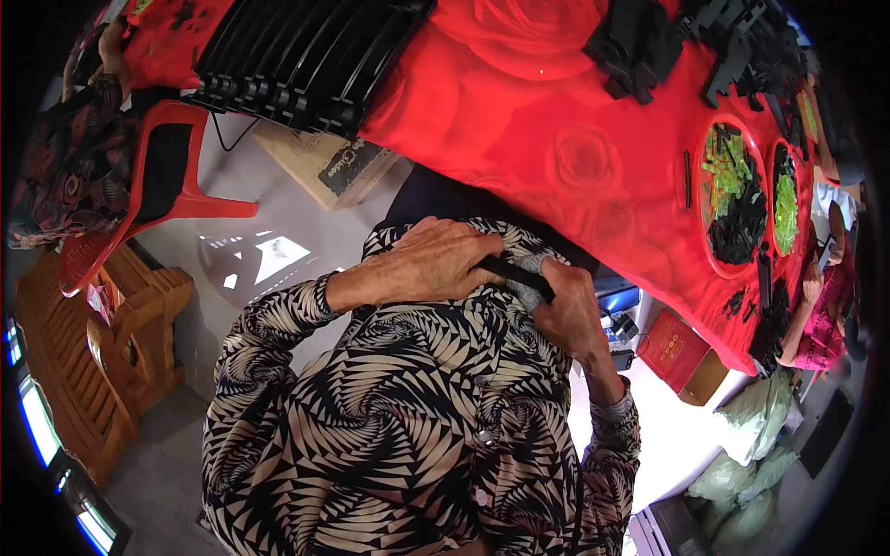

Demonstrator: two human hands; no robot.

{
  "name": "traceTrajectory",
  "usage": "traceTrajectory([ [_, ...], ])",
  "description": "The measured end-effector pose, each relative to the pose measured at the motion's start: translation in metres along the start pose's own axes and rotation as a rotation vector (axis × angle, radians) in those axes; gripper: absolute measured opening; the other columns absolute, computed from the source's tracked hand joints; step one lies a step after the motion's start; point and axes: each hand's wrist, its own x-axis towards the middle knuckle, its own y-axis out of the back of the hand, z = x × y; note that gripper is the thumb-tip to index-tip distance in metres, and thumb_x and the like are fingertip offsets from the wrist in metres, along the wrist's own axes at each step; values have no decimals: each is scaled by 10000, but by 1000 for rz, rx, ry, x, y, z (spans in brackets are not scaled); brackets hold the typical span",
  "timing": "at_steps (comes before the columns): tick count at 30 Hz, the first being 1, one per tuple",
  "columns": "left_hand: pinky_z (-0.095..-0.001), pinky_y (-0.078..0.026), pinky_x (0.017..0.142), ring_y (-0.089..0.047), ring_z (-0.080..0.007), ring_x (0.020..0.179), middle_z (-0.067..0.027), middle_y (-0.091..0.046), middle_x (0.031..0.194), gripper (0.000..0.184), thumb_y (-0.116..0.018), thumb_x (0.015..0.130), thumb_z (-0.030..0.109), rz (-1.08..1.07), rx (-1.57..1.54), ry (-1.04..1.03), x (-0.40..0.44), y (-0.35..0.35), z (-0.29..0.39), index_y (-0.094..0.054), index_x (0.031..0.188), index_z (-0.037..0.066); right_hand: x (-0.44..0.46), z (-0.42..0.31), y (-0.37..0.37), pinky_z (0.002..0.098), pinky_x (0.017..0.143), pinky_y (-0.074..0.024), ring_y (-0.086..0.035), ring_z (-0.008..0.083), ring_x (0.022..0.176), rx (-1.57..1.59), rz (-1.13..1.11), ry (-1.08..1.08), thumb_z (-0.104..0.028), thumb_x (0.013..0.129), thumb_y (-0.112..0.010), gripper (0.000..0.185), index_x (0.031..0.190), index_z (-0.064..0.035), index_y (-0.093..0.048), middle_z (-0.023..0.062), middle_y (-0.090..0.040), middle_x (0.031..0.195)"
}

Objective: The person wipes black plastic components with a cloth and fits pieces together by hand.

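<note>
A short dark strip [515,276] spans the gap between my two hands, in front of the patterned shirt. My left hand [431,264] has its fingers closed at the strip's left end. My right hand [567,306] pinches the other end, with thumb and fingers bent round it. Grey fabric [527,287] shows beneath the strip, beside my right hand. What the fingertips cover is hidden.
A red rose-print table [556,176] holds long black curved parts [306,56], more black parts [635,51] and a basket [706,222] of green and black pieces. A red chair [190,199], cardboard box [338,176] and other people surround it.
</note>
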Motion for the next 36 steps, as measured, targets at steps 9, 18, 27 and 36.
traceTrajectory([
  [9, -452, -445, 647, -599, -390, 757, -177, -617, 793, 183, -627, 857, 162, 18, -79, -69, 6, 3, -9, -576, 968, 26, 8, -2, 8, 491, 673, -463, -565, 459, 799, -54, 15, 63, 24, 588, -592, 279, 851, 39, -498, 249, -581, 810],
  [18, -366, -460, 652, -596, -208, 684, -152, -608, 762, 223, -543, 938, 112, 52, -390, -92, 0, 27, -4, -557, 1125, -10, 18, -30, 65, 253, 815, -521, -628, 115, 908, 611, 230, -158, -30, 801, -768, 444, 1206, -5, -587, 60, -662, 1038],
  [27, -317, -479, 714, -600, -177, 780, -128, -631, 852, 277, -529, 947, 122, 118, -514, -29, 4, 22, 5, -532, 1164, -50, 28, -25, 54, 242, 828, -515, -619, 105, 882, 657, 382, -132, -3, 854, -702, 366, 1202, 6, -591, 73, -662, 1009],
  [36, -339, -451, 574, -574, -191, 604, -146, -601, 704, 276, -610, 907, 179, 310, -566, -93, 9, 10, 7, -569, 1050, -54, 28, -32, 51, 250, 838, -508, -636, 130, 896, 586, 457, -17, 2, 818, -730, 402, 1197, 18, -597, 79, -672, 991],
])
